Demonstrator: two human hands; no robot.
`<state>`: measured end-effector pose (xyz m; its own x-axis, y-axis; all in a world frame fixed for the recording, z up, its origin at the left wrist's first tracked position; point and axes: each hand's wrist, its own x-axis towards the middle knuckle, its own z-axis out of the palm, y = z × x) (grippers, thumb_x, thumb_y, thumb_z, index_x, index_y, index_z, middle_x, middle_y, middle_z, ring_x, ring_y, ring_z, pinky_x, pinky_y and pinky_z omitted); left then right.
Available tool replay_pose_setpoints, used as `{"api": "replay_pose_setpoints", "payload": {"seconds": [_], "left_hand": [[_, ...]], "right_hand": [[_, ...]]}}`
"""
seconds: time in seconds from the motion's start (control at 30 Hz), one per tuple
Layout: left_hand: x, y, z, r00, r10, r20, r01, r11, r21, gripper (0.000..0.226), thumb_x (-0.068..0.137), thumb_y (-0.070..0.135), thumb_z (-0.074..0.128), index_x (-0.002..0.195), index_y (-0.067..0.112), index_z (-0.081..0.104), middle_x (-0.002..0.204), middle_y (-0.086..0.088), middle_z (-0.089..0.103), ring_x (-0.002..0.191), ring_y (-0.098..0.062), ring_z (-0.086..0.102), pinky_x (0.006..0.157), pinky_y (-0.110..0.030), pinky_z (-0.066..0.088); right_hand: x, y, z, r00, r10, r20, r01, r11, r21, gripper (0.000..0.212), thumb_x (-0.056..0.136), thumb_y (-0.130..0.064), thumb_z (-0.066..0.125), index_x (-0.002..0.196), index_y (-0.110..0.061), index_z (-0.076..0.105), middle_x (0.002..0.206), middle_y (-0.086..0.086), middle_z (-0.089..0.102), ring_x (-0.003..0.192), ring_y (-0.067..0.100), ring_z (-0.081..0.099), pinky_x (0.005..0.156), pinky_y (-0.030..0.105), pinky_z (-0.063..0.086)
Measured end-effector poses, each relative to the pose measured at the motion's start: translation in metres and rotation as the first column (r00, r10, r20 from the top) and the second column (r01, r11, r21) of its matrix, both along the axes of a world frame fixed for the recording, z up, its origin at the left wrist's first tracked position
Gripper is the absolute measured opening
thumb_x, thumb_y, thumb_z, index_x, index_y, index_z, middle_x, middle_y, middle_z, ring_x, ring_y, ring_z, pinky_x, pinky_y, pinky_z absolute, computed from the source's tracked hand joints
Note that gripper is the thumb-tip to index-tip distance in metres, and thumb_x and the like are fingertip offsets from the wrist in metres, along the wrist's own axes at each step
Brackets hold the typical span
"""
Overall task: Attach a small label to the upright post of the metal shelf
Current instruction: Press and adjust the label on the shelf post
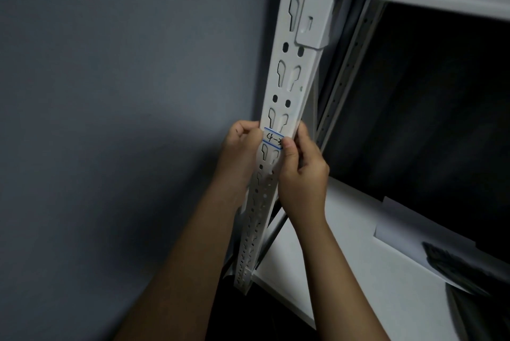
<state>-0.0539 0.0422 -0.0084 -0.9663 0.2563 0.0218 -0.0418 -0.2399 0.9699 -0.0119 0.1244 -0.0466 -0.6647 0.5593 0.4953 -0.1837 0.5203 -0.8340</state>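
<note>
1. The left hand (239,147) curls its fingers at the left edge of the label (272,138), pinching that end against the post (292,75).
2. The white label, blue-lined and handwritten, lies across the post's slotted face between both hands.
3. The right hand (302,172) grips the post, thumb pressing the label's right end.
4. A paper sheet (408,233) lies on the lower shelf (331,271).

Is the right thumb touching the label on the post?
Touching. The head view shows the right hand with its thumb tip pressed over the label, covering its right end on the post.
</note>
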Motion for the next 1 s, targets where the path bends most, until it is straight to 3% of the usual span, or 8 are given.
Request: {"api": "replay_pose_setpoints", "payload": {"seconds": [0.17,0.33,0.47,0.77,1.0], "left_hand": [[-0.001,-0.006,-0.002,0.999,-0.045,0.023,0.045,0.999,-0.005,0.025,0.086,0.000,0.044,0.097,0.017,0.059,0.085,0.001,0.072,0.073,-0.010,0.069,0.063,-0.026,0.053],[-0.001,-0.012,0.000,0.992,-0.121,0.047,0.116,0.988,0.098,0.015,0.092,0.007,0.049,0.092,0.018,0.059,0.076,0.006,0.072,0.067,-0.002,0.067,0.058,-0.018,0.051],[-0.001,-0.013,-0.001,0.990,-0.133,0.050,0.128,0.987,0.092,0.010,0.093,0.014,0.050,0.092,0.019,0.059,0.083,0.004,0.071,0.071,-0.003,0.066,0.067,-0.022,0.051],[0.004,-0.007,0.005,0.998,-0.058,0.020,0.057,0.997,0.042,0.012,0.092,0.009,0.046,0.090,0.017,0.055,0.075,0.004,0.070,0.061,-0.003,0.066,0.052,-0.017,0.052],[0.006,-0.008,-0.004,0.998,-0.036,-0.055,0.039,0.998,0.049,0.025,0.092,0.006,0.049,0.111,0.016,0.062,0.098,0.000,0.072,0.084,-0.010,0.069,0.063,-0.019,0.052]], "right_hand": [[-0.003,0.001,-0.001,1.000,-0.010,0.002,0.010,1.000,-0.016,0.049,0.094,-0.041,0.041,0.141,-0.028,0.045,0.120,-0.004,0.061,0.108,0.013,0.059,0.087,0.044,0.054],[-0.001,0.001,0.000,1.000,-0.001,-0.002,0.001,1.000,-0.009,0.049,0.094,-0.039,0.041,0.142,-0.027,0.045,0.120,-0.006,0.060,0.108,0.011,0.059,0.088,0.045,0.054],[-0.001,0.001,0.001,1.000,0.007,-0.006,-0.007,1.000,-0.009,0.049,0.094,-0.040,0.040,0.141,-0.027,0.046,0.119,-0.003,0.062,0.107,0.013,0.060,0.087,0.045,0.054],[0.001,0.001,0.001,0.999,0.041,-0.002,-0.041,0.999,-0.014,0.048,0.095,-0.042,0.039,0.141,-0.029,0.044,0.118,-0.002,0.061,0.105,0.013,0.061,0.082,0.042,0.057],[0.001,0.003,0.001,0.999,0.054,-0.007,-0.054,0.998,-0.029,0.047,0.094,-0.040,0.041,0.140,-0.030,0.046,0.120,-0.003,0.061,0.108,0.011,0.060,0.087,0.043,0.055]]}}
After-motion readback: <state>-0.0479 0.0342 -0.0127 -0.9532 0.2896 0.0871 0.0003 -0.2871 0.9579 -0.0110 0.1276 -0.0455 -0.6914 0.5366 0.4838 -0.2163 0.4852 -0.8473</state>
